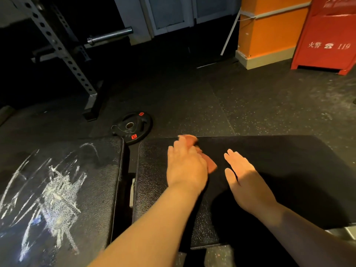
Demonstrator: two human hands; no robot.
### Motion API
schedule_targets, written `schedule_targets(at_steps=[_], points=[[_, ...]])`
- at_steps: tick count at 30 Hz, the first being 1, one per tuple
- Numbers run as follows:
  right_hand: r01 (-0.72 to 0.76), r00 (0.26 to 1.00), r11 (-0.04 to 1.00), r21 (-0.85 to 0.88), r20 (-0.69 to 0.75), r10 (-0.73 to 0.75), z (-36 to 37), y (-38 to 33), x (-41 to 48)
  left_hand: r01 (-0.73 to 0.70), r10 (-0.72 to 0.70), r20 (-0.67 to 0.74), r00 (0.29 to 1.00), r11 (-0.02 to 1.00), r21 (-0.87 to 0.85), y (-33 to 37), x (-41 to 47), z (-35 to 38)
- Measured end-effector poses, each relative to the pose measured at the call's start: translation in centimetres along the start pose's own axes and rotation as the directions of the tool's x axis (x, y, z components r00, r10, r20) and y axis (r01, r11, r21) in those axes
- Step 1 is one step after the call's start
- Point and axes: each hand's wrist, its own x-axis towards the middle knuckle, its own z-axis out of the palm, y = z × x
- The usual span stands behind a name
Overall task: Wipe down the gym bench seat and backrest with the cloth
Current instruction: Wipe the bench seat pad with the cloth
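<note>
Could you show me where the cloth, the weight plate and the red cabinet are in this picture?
cloth (211, 166): head view, on its exposed pink corner.
weight plate (141, 123): head view, on its black face beside the centre hole.
red cabinet (325, 35): head view, on its front panel.

2 bench pads: left pad (57, 189), right pad (279, 166). 2 hands: left hand (185, 168), right hand (245, 182). 1 cloth (211, 165). 1 weight plate (133, 125). 1 barbell (110, 35). 1 rack (64, 54). 1 red cabinet (325, 35). 1 orange pillar (269, 29).
</note>
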Motion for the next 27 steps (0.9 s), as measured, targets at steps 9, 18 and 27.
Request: schedule_targets(at_steps=[9, 18, 27], points=[[0.022, 1.000, 0.998, -0.052, 0.024, -0.021, -0.7, -0.7, -0.3, 0.021, -0.010, 0.252, 0.968, 0.999, -0.044, -7.1, 2.4, -2.9], [-0.022, 0.999, 0.999, -0.039, 0.044, 0.023, -0.8, -0.1, 0.1, -0.093, 0.106, 0.183, 0.977, 0.993, -0.078, -3.2, -0.3, 0.0], [0.027, 0.996, 0.997, -0.068, 0.087, -0.021, -1.2, 0.8, -0.5, 0.159, -0.159, 0.021, 0.987, 0.987, 0.012, -1.0, 1.1, 0.2]])
